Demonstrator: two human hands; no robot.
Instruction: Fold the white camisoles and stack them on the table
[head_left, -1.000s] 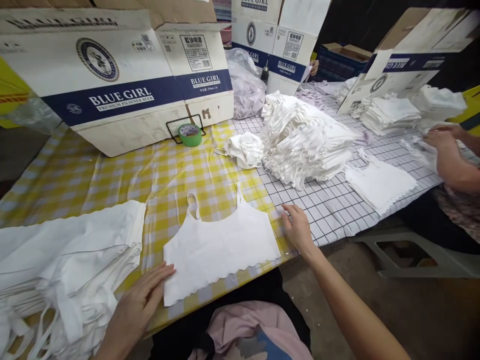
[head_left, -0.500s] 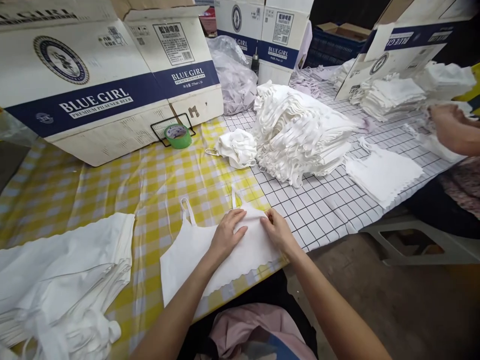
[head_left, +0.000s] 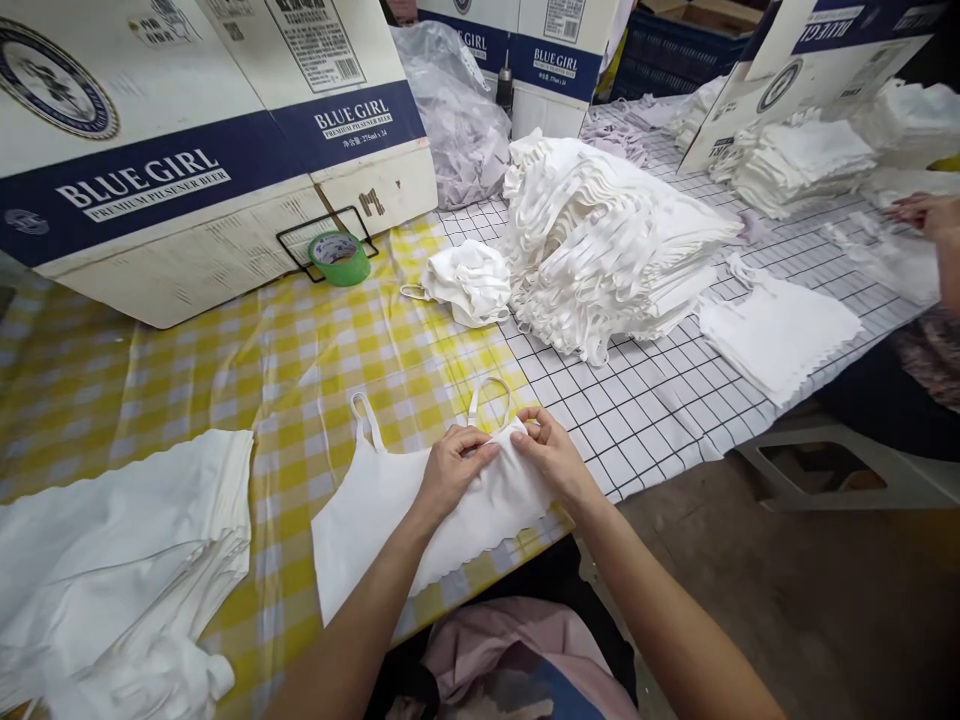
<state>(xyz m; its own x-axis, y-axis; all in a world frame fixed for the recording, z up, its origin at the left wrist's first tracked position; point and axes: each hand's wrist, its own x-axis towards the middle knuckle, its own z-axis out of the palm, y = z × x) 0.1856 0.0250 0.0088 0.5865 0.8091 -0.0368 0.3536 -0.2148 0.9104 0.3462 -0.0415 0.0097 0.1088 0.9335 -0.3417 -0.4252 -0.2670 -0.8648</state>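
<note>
A white camisole top [head_left: 397, 500] with thin straps lies across the near edge of the yellow checked tablecloth. My left hand [head_left: 454, 465] pinches its upper edge near the middle. At the right strap, my right hand [head_left: 551, 450] grips the same edge between thumb and fingers, and the cloth puckers between the two hands. Both straps stick out away from me. Left of the top lies a stack of similar white garments [head_left: 127, 540]. Beyond my hands rises a large pile of white strapped garments [head_left: 607, 250], with a crumpled white piece [head_left: 469, 285] beside it.
A big beer carton [head_left: 225, 150] stands at the back left, with a green tape roll [head_left: 340, 258] before it. Behind the pile is a plastic bag [head_left: 454, 120]. To the right lie flat white garments [head_left: 780, 325], and another person's hand [head_left: 926, 213] works there.
My fingers have closed on the top's upper edge, lifting and gathering it; the right strap now curves into a loop. The view has shifted slightly. The other person's hands have moved.
</note>
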